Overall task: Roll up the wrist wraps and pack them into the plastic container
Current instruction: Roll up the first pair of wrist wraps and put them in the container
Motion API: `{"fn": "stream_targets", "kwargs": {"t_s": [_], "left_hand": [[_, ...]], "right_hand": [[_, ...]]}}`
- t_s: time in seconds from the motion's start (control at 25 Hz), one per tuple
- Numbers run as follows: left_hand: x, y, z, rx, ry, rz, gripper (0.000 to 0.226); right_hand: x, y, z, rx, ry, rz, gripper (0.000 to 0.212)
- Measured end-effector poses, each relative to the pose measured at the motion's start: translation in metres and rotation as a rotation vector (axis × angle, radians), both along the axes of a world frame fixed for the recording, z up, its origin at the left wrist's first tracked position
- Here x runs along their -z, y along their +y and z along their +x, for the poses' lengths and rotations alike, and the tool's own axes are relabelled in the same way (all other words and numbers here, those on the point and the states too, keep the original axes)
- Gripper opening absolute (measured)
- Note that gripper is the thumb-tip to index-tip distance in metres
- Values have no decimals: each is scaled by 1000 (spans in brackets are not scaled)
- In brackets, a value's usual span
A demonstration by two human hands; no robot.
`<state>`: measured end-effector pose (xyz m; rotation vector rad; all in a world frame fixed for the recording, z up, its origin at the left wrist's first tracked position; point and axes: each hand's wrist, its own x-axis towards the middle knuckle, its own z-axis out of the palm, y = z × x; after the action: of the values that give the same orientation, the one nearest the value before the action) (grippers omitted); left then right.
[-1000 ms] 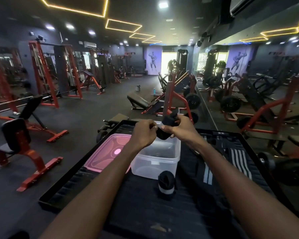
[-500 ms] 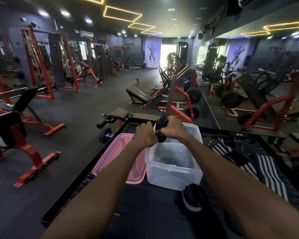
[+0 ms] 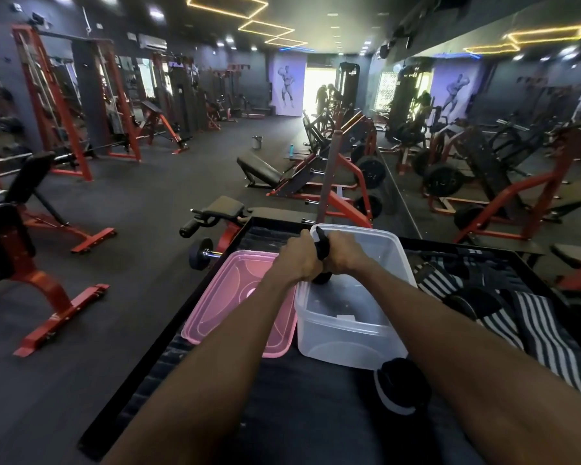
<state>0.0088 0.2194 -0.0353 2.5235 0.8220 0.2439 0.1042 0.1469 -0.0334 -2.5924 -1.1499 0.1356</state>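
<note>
2 hands' fingers pinch black wrist wrap above container.

We have a single head view, worn at head height, facing forward and down along both forearms. It sits close over the black table and the clear plastic container; its wide angle also takes in the gym floor beyond.

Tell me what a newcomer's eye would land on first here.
Both hands, the left hand and right hand, grip a black wrist wrap above the clear plastic container at centre. A pink lid lies left of the container, a rolled wrap stands in front of it, and striped wraps lie to the right.
</note>
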Motion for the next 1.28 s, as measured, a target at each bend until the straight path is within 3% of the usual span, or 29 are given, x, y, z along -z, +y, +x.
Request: {"fn": "stream_targets", "kwargs": {"t_s": [0.16, 0.28, 0.48, 0.8, 0.92, 1.08, 1.28], "left_hand": [[1, 1, 0, 7, 18, -9, 66], [-1, -2, -3, 20, 28, 17, 76], [-14, -18, -16, 18, 53, 246, 77], [-27, -58, -26, 56, 116, 538, 46], [-28, -68, -27, 76, 123, 542, 45], [-28, -78, -25, 99, 110, 512, 43], [-23, -84, -26, 84, 78, 492, 44]], "right_hand": [[-10, -10, -9, -23, -32, -53, 17], [-29, -20, -13, -20, -74, -30, 27], [-65, -50, -22, -87, -23, -88, 18], [-91, -125, -82, -131, 245, -376, 19], [-99, -150, -104, -53, 256, -523, 37], [-102, -170, -130, 1, 139, -554, 52], [-75, -179, -158, -86, -142, -650, 47]]}}
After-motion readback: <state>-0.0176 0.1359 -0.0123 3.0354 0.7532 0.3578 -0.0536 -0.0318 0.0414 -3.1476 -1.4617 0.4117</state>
